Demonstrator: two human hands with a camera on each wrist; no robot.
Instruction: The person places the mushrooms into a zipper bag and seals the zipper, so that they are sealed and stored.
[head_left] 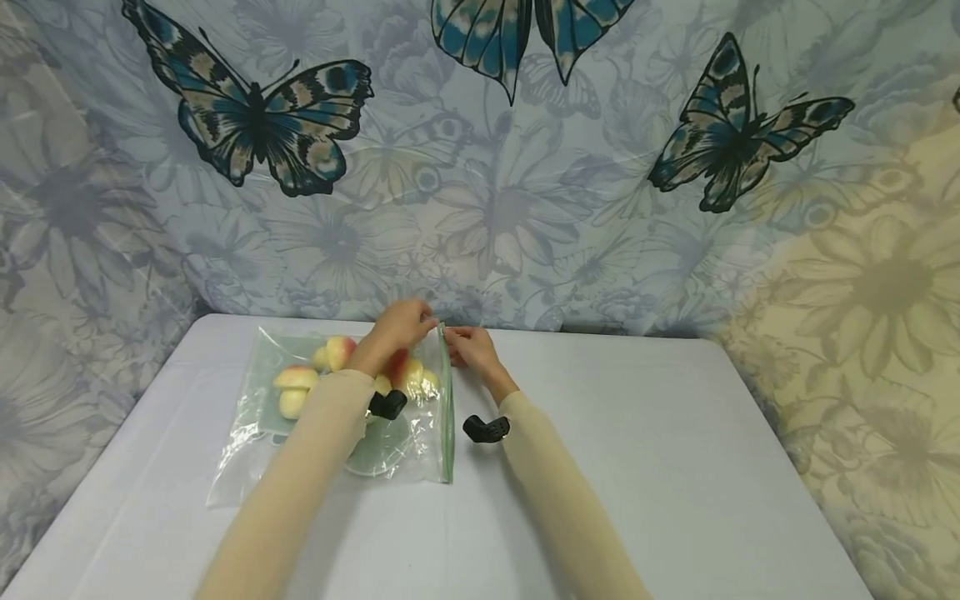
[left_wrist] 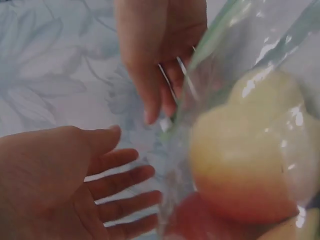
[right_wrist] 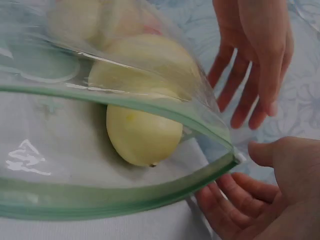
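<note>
A clear zip bag (head_left: 247,450) with a green zip strip (head_left: 447,433) lies on the table, several yellow and red round fruits (left_wrist: 240,160) inside. Its mouth gapes in the right wrist view, where a yellow fruit (right_wrist: 145,130) shows. My left hand (head_left: 397,329) is over the bag's far side, fingers spread and fairly straight beside the plastic. At the far zip corner is my right hand (head_left: 474,350). Its fingers (right_wrist: 225,200) lie against the lower rim, and the thumb is just apart from the small white zip end (right_wrist: 240,158). Neither hand visibly grips anything.
The table (head_left: 615,467) has a white cover. Behind it hangs a cloth (head_left: 495,208) with butterflies and flowers. A pale green round shape (head_left: 382,454) shows through the bag; whether printed on it or beneath, I cannot tell. Black wrist cameras (head_left: 486,429) sit on both sleeves.
</note>
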